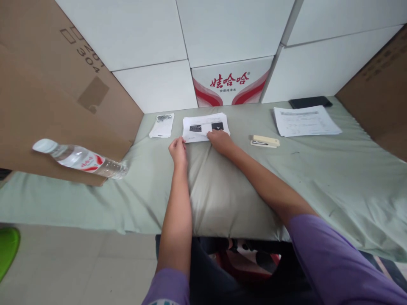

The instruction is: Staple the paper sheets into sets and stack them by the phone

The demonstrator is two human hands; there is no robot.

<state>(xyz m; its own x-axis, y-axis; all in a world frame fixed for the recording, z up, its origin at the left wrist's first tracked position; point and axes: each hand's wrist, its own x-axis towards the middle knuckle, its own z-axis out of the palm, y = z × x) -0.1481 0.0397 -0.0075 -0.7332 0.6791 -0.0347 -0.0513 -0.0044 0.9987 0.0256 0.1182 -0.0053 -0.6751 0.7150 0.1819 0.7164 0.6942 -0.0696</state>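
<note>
A stack of printed paper sheets (205, 119) with two dark pictures on top lies on the cloth-covered table in front of me. My left hand (178, 150) pinches the stack's near left corner. Over the near right part of the top sheet, my right hand (220, 140) has its fingers closed on the paper's edge. To the right of it rests a cream stapler (264, 141). Left of the stack is a small white paper or bag (162, 126) with small metallic bits at its far end, too small to make out.
A water bottle (85, 160) stands at the left by a cardboard panel (63, 97). Another paper stack (307, 121) and a black phone (310, 102) lie at the right. White boxes (232, 82) form a wall behind; the green cloth (152, 195) has wrinkles.
</note>
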